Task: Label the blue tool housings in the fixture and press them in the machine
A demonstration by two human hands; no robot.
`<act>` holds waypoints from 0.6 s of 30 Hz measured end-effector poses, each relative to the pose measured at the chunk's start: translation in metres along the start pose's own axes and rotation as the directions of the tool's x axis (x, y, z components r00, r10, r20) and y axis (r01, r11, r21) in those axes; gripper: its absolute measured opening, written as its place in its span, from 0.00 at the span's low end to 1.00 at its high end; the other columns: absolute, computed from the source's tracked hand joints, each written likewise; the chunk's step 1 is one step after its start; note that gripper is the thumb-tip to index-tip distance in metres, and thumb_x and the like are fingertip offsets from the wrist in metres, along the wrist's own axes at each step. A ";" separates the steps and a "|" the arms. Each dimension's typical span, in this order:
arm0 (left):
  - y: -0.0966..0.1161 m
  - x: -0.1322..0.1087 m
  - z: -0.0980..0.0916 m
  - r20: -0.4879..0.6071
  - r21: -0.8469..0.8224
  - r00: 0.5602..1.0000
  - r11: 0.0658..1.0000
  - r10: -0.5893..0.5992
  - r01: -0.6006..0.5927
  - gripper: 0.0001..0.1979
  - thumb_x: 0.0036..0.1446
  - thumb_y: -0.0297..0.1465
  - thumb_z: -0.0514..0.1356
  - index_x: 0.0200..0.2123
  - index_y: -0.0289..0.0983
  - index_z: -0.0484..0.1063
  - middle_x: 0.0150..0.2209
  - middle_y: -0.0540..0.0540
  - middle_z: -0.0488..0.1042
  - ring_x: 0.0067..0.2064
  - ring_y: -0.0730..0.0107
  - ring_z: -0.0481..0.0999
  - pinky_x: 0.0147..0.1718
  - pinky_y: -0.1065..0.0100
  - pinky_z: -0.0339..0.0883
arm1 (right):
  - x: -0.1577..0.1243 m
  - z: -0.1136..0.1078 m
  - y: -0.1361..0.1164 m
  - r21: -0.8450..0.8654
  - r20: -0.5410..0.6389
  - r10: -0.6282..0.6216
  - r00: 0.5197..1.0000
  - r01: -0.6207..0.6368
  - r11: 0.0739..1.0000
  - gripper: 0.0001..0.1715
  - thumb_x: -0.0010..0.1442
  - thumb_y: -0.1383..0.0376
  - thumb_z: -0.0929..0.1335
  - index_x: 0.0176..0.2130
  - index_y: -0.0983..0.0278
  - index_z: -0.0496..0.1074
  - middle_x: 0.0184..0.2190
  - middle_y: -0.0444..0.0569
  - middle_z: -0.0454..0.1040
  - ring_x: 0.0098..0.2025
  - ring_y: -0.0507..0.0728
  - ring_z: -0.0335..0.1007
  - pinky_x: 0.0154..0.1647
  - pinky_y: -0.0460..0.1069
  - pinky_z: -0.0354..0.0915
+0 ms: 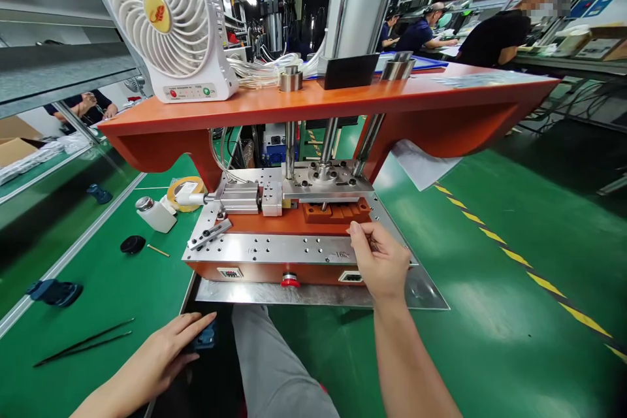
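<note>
Beside the right hand [379, 264], curled so its grip is hard to tell, lies a steel press plate [274, 249]; the open left hand [157, 356] touches a blue piece [206, 339].

The aluminium fixture plate [274, 249] bears an engraved "10", and beside it a number too blurred to read.

Single head-worn view, wide, looking forward and down from above the lap, close over the green workbench [108, 287] and orange machine [294, 272].
</note>
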State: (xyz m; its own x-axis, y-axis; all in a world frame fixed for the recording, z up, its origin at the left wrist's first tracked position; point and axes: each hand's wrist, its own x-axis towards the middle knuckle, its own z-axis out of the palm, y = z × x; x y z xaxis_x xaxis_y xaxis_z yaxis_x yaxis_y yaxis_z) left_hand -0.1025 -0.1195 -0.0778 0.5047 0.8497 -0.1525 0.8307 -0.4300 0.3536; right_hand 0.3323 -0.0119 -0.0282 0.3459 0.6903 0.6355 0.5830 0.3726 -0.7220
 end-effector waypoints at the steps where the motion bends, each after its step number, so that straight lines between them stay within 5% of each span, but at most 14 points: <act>1: 0.001 0.000 -0.001 0.007 0.000 1.000 1.000 0.001 -0.001 0.35 0.65 0.27 0.55 0.70 0.57 0.51 0.62 0.47 0.71 0.60 0.61 0.74 0.57 0.64 0.70 | 0.000 0.000 -0.001 0.000 0.002 0.001 1.000 -0.001 1.000 0.17 0.67 0.57 0.68 0.29 0.63 0.72 0.20 0.40 0.67 0.21 0.49 0.61 0.26 0.46 0.57; 18: 0.010 -0.002 0.001 0.009 -0.004 0.999 0.999 0.038 -0.038 0.39 0.60 0.22 0.54 0.70 0.58 0.51 0.61 0.48 0.72 0.59 0.56 0.74 0.56 0.57 0.71 | 0.002 0.003 -0.003 -0.003 0.014 0.022 1.000 -0.022 1.000 0.19 0.67 0.55 0.67 0.29 0.64 0.72 0.19 0.41 0.68 0.21 0.49 0.61 0.25 0.46 0.55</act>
State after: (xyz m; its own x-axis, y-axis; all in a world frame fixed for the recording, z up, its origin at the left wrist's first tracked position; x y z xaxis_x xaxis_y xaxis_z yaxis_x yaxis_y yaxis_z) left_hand -0.0951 -0.1261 -0.0746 0.5384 0.8297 -0.1473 0.8099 -0.4612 0.3624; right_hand 0.3291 -0.0095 -0.0254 0.3483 0.7069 0.6156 0.5774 0.3555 -0.7350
